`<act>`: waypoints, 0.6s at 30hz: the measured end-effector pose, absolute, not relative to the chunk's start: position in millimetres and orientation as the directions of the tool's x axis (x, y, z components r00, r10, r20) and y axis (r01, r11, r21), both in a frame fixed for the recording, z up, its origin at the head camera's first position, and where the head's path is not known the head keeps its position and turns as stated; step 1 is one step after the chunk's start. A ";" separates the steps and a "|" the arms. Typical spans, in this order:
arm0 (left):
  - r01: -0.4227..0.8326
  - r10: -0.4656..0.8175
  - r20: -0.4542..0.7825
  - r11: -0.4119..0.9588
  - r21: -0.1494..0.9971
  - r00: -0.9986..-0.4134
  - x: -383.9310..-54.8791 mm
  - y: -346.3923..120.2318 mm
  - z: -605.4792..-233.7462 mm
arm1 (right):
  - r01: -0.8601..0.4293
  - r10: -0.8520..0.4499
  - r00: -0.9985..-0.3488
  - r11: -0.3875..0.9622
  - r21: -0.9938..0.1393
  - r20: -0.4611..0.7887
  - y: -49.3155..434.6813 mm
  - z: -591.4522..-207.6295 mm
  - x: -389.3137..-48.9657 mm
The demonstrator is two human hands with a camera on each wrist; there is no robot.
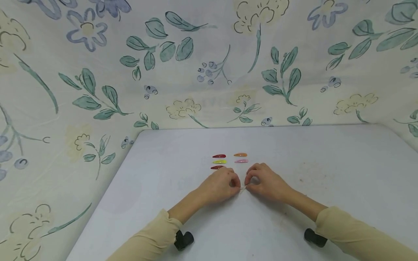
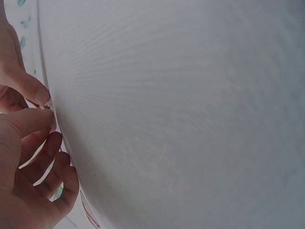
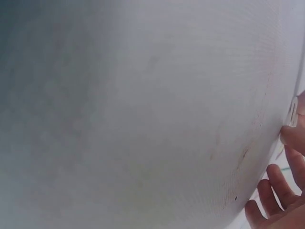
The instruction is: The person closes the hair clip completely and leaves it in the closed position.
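Observation:
Between my two hands, just above or on the table, is a small white snap hair clip [image 1: 243,188], mostly hidden by the fingers. My left hand [image 1: 220,185] pinches its left end between thumb and forefinger. From the other side my right hand [image 1: 270,184] pinches it the same way. In the right wrist view a slim, slotted piece of the white clip [image 3: 293,112] shows at the fingertips. Beyond the hands lie a red clip [image 1: 219,156], a yellow clip [image 1: 219,161], an orange clip [image 1: 240,154] and a pink clip [image 1: 241,160]. A dark red clip [image 1: 216,168] is partly covered by the left hand.
The white table [image 1: 156,163] has small brownish specks [image 1: 301,179] on its right side. A floral cloth [image 1: 202,94] hangs behind and to the left. A black cylindrical object shows by each forearm, one at the left [image 1: 184,240] and one at the right [image 1: 315,237].

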State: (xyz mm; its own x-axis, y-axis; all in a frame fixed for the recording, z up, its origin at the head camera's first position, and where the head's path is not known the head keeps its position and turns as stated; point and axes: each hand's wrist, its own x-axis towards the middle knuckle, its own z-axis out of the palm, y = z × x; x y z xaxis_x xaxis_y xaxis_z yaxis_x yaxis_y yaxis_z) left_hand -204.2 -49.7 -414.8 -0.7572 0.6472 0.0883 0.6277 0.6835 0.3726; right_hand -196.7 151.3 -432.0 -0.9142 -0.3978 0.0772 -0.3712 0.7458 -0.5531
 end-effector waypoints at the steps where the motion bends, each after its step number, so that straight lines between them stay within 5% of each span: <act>1: 0.626 0.646 0.088 0.685 0.372 -0.758 -203.9 -49.9 -414.7 | -0.372 -0.399 -0.914 0.745 -0.554 0.076 151.2 -431.9 -196.7; 18: 0.524 0.586 0.031 0.698 0.489 -0.810 -205.2 -51.9 -408.9 | -0.397 -0.446 -0.893 0.715 -0.576 0.062 153.7 -423.5 -200.6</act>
